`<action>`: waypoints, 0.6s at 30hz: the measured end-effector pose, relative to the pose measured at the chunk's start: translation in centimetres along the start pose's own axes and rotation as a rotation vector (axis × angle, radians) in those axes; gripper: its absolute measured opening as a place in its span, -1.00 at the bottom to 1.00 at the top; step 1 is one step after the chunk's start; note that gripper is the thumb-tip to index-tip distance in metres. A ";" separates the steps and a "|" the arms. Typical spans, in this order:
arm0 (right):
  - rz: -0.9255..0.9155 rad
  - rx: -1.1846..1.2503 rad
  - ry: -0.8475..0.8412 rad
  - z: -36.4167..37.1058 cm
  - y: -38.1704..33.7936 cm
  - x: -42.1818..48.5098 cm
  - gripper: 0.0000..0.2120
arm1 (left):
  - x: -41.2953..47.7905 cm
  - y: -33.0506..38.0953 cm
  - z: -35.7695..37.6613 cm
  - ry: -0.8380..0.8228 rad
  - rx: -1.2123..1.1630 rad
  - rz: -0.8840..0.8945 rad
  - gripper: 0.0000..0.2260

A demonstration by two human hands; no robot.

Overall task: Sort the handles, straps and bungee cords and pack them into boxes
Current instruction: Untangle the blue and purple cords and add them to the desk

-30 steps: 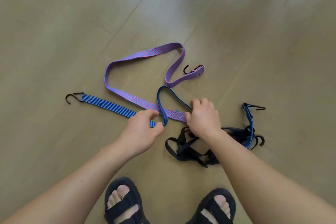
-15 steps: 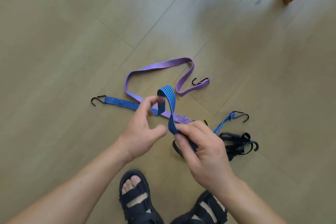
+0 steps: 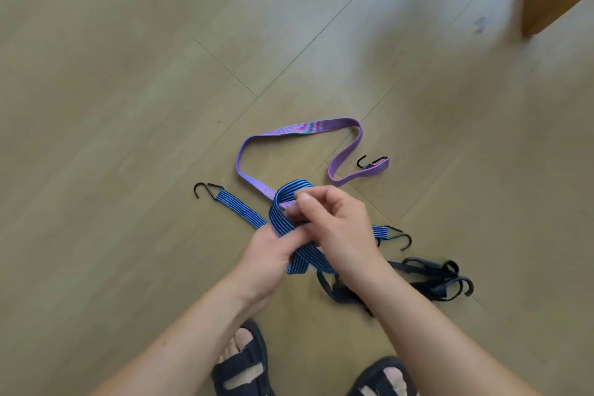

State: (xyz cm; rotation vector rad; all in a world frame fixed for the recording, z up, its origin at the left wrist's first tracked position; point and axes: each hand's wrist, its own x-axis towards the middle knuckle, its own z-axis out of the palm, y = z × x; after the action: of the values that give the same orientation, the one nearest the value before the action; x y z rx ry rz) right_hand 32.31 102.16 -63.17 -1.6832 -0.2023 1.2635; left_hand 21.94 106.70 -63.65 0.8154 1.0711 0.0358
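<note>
Progress, judged from the floor: early. Nothing is packed, and no box is in sight from where I stand, so there are no container contents to record.

Item 1: blue bungee cord (image 3: 289, 202), being folded. The left hand (image 3: 270, 254) is closed around the gathered folds from below; the right hand (image 3: 337, 225) pinches the upper loop between thumb and fingers. One black end hook (image 3: 205, 190) lies on the floor (image 3: 128, 106) out to the left, the other hook (image 3: 400, 236) just right of the right wrist. Both ends are loose, so the bundle looks unfinished.

Item 2: purple bungee cord (image 3: 305, 127), untouched, sprawled in an open bend on the floor beyond the hands, its one visible hook (image 3: 369, 161) at the right end. Its near stretch runs under the blue loop.

Item 3: tangle of black straps (image 3: 427, 270), on the floor right of the right forearm, unsorted; partly hidden by the arm, so the count is unclear.

Remaining, by my estimate: finish this bundle, then fold the purple cord, untangle the straps, and box everything.

Also present: wooden chair frame (image 3: 530, 10) at the far right; the person's black sandals (image 3: 241, 370).
</note>
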 end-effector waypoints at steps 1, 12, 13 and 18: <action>-0.025 -0.098 0.103 -0.4 0.9 1.6 -0.93 | 0.8 -0.4 -0.2 0.016 0.022 -0.029 -0.79; 0.109 -1.268 0.329 -2.7 8.7 14.3 -0.69 | 6.3 -1.5 -3.8 0.230 0.103 0.034 -0.89; 0.110 -1.236 0.277 -2.8 8.8 13.8 -0.75 | 6.0 -1.2 -3.8 0.222 0.123 0.033 -0.87; -0.100 -0.815 0.170 -3.3 4.9 6.3 -0.72 | 2.5 1.2 -2.5 0.269 0.098 -0.023 -0.88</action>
State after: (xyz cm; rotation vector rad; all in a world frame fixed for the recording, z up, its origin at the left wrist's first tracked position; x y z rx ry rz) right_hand 35.83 101.66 -71.07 -2.4137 -0.7668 1.0066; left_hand 21.65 110.05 -65.38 0.9039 1.3438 0.0748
